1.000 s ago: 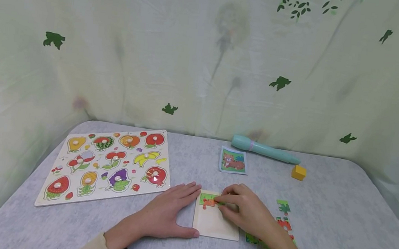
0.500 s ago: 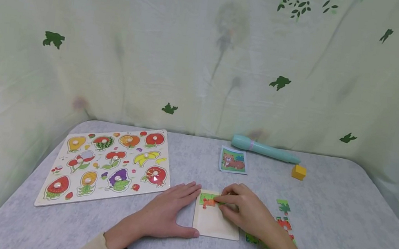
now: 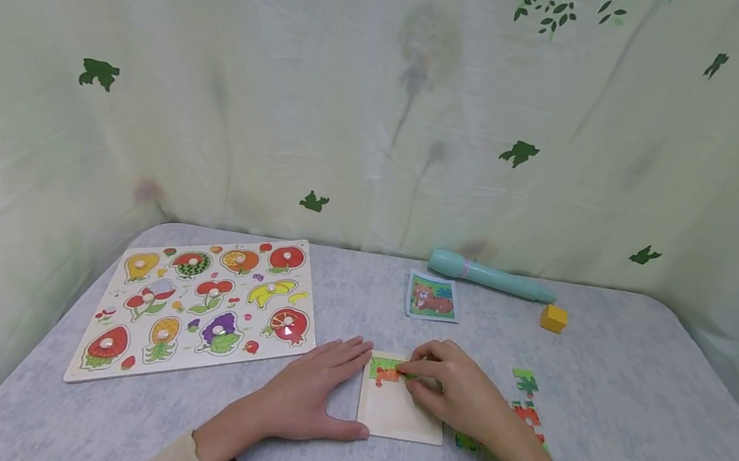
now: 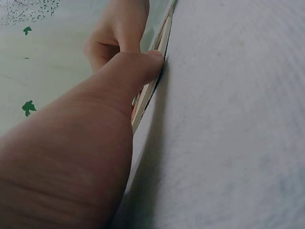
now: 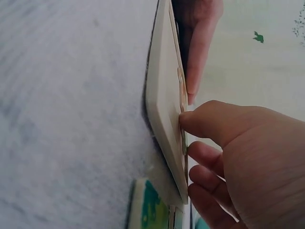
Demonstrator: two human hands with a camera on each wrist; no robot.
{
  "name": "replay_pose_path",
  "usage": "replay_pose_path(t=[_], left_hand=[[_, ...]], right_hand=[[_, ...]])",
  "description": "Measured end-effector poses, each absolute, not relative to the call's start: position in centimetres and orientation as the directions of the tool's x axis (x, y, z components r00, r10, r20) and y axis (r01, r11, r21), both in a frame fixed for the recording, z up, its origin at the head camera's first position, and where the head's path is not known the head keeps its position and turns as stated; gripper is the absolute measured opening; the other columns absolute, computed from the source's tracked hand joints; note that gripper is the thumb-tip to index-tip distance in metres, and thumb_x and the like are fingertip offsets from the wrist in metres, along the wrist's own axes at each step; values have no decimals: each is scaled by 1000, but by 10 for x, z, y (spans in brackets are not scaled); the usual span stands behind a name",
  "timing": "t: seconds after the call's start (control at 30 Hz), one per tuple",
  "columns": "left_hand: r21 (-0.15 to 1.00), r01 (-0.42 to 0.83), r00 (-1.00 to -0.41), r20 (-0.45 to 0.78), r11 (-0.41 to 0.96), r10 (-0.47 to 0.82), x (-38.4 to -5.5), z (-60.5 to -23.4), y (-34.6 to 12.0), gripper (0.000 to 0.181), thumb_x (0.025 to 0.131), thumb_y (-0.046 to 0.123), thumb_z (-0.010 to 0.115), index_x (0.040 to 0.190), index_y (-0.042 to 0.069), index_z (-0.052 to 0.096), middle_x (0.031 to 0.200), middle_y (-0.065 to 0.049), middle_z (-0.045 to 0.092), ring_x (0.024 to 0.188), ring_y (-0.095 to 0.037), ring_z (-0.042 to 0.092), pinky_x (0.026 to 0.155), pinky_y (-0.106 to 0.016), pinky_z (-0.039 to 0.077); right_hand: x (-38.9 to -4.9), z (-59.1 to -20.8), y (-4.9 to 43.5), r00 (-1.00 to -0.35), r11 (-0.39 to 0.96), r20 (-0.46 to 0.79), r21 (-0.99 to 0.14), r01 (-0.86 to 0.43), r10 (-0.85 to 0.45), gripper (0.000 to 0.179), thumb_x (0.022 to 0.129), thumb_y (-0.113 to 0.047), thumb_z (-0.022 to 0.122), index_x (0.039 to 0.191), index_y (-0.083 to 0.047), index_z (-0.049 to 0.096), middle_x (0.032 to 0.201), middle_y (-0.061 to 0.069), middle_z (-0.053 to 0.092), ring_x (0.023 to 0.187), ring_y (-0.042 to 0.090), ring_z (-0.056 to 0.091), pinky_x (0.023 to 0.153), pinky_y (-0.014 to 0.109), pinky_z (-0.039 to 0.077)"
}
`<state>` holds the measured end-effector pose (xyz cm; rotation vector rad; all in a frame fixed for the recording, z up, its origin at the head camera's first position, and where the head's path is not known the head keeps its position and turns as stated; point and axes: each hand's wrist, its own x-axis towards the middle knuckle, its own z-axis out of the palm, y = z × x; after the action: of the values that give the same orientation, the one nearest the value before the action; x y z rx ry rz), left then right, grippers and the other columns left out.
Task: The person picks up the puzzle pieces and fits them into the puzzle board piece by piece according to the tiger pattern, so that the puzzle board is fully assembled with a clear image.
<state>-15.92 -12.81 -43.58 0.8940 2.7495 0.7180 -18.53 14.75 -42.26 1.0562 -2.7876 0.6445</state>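
A small square wooden puzzle board (image 3: 399,416) lies in the middle of the table, with joined green and orange puzzle pieces (image 3: 386,374) along its upper left. My left hand (image 3: 313,391) lies spread along the board's left edge, thumb at the lower corner and fingers at the upper one. Over the board's upper right, my right hand (image 3: 454,385) pinches a puzzle piece (image 5: 183,136) low against the board, largely hidden by its fingers. In the left wrist view my left thumb (image 4: 147,64) touches the board's edge.
Loose puzzle pieces (image 3: 526,414) lie right of the board, some behind my right forearm. Beyond the board lies a bear picture card (image 3: 433,299), near a teal pen-shaped object (image 3: 494,279) and a yellow cube (image 3: 553,319). A fruit puzzle board (image 3: 196,310) covers the left.
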Motion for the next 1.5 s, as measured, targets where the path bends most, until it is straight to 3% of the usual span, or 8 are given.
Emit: replay_pose_path(t=[1.03, 1.5], left_hand=[[492, 509, -809, -5, 706, 587, -159, -436, -128, 102, 83, 75, 68, 161, 16, 36, 169, 6, 30, 158, -14, 21, 128, -47, 23], [478, 508, -813, -7, 716, 582, -159, -437, -127, 103, 83, 76, 67, 161, 17, 37, 169, 7, 30, 158, -14, 21, 128, -47, 23]], right_hand=[[-183, -395, 162, -784, 689, 231, -380, -618, -576, 26, 91, -22, 80, 117, -20, 76, 120, -7, 70, 116, 17, 64, 96, 44, 59], [-188, -383, 183, -751, 633, 255, -414, -654, -609, 30, 91, -19, 81, 120, -18, 75, 117, -12, 71, 112, 13, 64, 92, 39, 60]])
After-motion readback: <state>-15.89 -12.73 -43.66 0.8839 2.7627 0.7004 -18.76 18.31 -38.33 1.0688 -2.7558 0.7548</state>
